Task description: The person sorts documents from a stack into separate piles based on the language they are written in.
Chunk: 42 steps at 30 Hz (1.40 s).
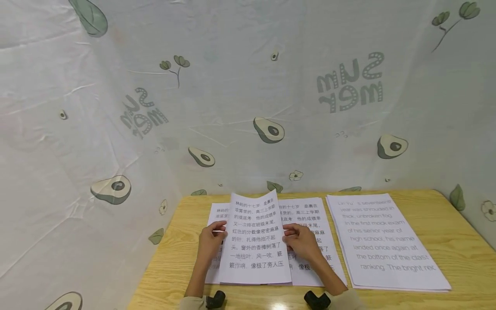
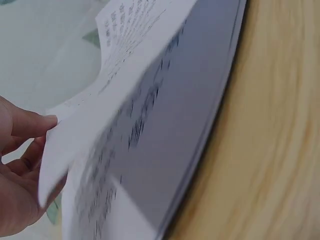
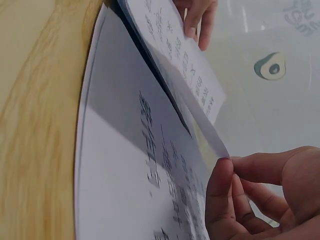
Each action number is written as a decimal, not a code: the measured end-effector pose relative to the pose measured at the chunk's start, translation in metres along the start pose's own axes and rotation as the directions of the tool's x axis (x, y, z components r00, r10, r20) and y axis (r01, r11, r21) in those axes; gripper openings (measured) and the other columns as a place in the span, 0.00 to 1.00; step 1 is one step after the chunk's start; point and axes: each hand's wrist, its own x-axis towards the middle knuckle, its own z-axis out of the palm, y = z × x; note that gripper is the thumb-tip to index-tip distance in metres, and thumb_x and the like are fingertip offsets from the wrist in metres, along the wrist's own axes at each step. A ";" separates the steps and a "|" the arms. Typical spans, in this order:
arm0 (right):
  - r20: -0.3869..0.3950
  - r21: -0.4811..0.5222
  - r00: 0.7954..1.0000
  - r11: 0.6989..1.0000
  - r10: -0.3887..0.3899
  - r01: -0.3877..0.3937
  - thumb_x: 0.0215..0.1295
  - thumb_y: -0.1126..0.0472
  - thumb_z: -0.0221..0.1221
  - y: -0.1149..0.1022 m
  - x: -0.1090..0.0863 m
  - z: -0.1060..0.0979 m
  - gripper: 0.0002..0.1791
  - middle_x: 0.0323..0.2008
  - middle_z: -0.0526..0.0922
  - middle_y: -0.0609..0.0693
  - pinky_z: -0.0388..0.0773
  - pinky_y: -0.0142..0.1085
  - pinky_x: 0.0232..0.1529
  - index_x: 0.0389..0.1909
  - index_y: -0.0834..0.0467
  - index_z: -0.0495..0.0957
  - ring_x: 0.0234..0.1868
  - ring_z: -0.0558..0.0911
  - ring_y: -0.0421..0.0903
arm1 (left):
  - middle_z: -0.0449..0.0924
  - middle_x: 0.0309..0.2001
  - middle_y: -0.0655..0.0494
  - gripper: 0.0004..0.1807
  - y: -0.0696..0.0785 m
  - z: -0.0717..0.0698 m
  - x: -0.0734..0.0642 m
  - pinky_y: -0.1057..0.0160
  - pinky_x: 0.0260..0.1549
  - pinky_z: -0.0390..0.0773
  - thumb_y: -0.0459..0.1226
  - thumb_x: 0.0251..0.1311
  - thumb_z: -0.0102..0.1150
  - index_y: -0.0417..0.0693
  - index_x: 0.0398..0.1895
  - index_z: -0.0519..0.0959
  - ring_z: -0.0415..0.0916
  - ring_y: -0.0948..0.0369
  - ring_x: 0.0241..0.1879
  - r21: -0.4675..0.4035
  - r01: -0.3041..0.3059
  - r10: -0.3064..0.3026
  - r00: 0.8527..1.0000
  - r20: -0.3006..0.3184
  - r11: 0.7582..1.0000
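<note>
A white sheet of paper [image 1: 253, 245] printed with Chinese text is held up above the table, its top edge bowed. My left hand [image 1: 211, 241] pinches its left edge between thumb and fingers, and my right hand [image 1: 304, 242] pinches the right edge. Beneath it lie a left set of printed pages [image 1: 216, 217] and a right one [image 1: 311, 206], both partly covered. In the left wrist view the thumb of my left hand [image 2: 20, 175] presses on the sheet [image 2: 57, 145]. The right wrist view shows my right hand [image 3: 265, 195] gripping the sheet [image 3: 192, 85] at its edge.
To the right lies a stack of pages [image 1: 383, 245] with large English text, slightly fanned. The wooden table [image 1: 162, 267] has a curtain [image 1: 232, 86] with avocado prints standing behind it and along its left side.
</note>
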 end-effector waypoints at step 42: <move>0.022 -0.159 0.993 0.980 -0.118 0.120 0.64 0.67 0.70 -0.009 0.011 0.061 0.17 0.34 0.88 0.51 0.81 0.33 0.31 0.52 0.69 0.87 0.23 0.84 0.38 | 0.89 0.45 0.43 0.17 -0.040 -0.054 0.024 0.68 0.33 0.81 0.28 0.68 0.66 0.36 0.59 0.85 0.88 0.49 0.44 0.165 0.039 -0.025 0.996 -0.086 0.986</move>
